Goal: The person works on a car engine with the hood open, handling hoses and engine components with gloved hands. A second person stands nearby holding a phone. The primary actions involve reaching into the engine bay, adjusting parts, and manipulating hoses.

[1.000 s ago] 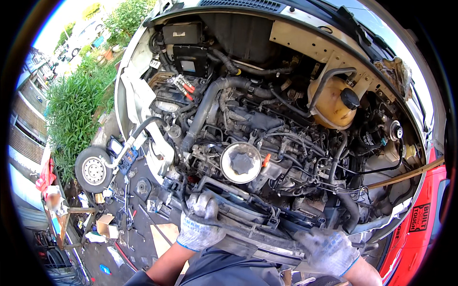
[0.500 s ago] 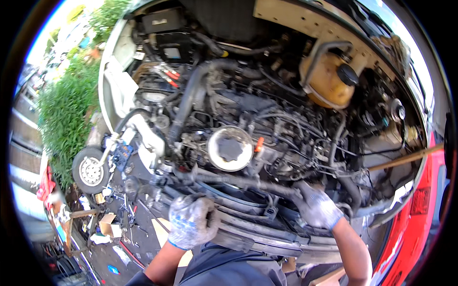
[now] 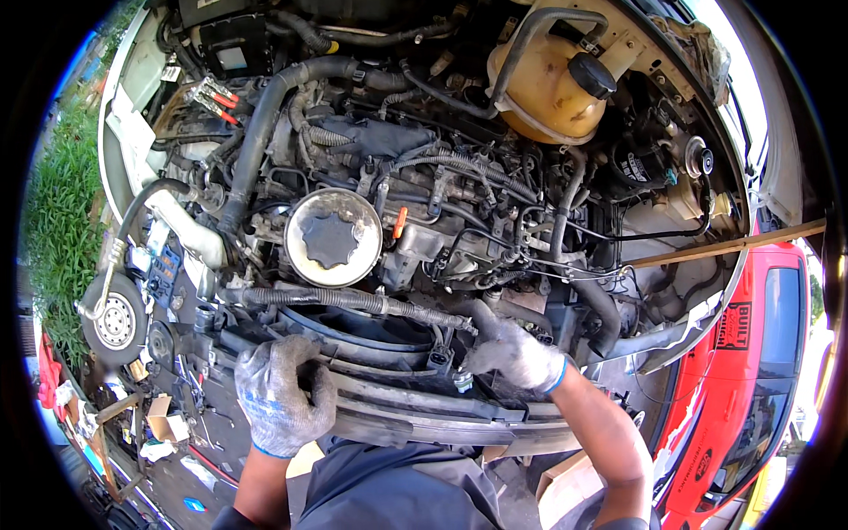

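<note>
Both hands wear grey knit work gloves over the front of an open engine bay. My right hand is closed around the right end of a black corrugated wiring conduit, its fingertips partly hidden and blurred. Just below those fingers hangs a small electrical connector; a dark plug sits to its left. My left hand rests against the front crossmember, fingers loosely curled and thumb apart, with nothing visible in the gap. Behind the conduit is a round part with a cream rim and a dark centre.
The engine with hoses fills the bay. A yellowed coolant tank with a black cap sits far right. A wooden stick crosses the right side. Red-handled pliers lie far left. A wheel, tools and boxes litter the ground.
My view has shifted, so the bay appears farther left and higher. My right hand stays at the conduit's end, its fingers now turned more inward. My left hand keeps its loose curl.
</note>
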The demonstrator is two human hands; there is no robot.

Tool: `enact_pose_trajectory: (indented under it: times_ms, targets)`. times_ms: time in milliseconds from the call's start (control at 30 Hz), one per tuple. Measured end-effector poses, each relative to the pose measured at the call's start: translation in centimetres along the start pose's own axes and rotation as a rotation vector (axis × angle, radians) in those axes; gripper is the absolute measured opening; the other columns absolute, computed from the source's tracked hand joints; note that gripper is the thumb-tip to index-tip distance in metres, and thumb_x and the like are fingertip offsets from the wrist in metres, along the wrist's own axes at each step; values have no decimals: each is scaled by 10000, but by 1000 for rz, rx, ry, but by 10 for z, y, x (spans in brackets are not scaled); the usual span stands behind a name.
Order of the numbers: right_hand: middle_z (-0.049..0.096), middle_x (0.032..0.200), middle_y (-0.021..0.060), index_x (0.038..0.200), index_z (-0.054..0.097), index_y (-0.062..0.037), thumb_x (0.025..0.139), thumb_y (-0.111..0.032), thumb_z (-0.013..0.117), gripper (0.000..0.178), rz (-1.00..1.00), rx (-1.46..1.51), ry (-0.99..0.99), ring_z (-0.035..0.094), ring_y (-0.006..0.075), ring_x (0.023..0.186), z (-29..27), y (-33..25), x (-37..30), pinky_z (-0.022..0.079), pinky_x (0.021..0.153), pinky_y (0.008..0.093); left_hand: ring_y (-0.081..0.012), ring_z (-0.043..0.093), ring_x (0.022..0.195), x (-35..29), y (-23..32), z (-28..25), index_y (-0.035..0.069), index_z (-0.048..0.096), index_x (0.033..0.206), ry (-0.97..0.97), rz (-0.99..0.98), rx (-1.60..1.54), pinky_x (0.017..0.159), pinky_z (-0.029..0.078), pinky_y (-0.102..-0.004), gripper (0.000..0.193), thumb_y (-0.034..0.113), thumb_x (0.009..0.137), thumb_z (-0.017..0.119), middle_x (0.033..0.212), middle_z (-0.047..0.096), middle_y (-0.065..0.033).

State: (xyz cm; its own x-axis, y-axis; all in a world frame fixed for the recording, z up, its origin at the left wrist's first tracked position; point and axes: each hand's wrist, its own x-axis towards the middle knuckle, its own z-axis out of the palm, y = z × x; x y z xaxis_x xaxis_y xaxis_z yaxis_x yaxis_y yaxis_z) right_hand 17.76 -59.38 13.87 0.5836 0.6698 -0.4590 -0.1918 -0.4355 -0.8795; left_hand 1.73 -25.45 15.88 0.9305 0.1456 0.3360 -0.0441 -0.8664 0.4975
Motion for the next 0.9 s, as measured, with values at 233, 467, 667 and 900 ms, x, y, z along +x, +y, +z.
enact_pose_trajectory:
  times_ms: [233,467,667,900]
  targets:
    - [768,1126,166,1379,726,-42,831,-252,951,629,-4,-632,-216,767,343,995,-22,-60,-7,609,935,450,-401,721,919,-4,-7,3,59,767,1159,61,53,27,906,504,-529,399,34,762,735,1062,801,-117]
    - [754,1022,216,1124,742,-40,902,-272,945,379,-158,-720,57,750,451,1006,18,-71,5,589,884,537,-401,736,914,-10,-11,4,64,754,1159,60,18,-33,875,514,-537,415,18,746,739,999,795,-113]
    - [784,1012,185,1104,742,-47,894,-152,905,286,-332,-813,327,784,426,918,56,-38,-5,630,798,497,-380,710,789,-4,-16,4,77,733,1050,129,85,-53,785,552,-495,300,92,755,788,984,772,-119]
    - [847,1071,170,1124,851,-71,871,-127,888,261,-227,-740,322,828,380,996,68,-37,-10,665,886,470,-422,702,926,-11,-19,1,91,749,1137,81,55,-88,867,525,-554,412,140,737,834,1075,771,-146]
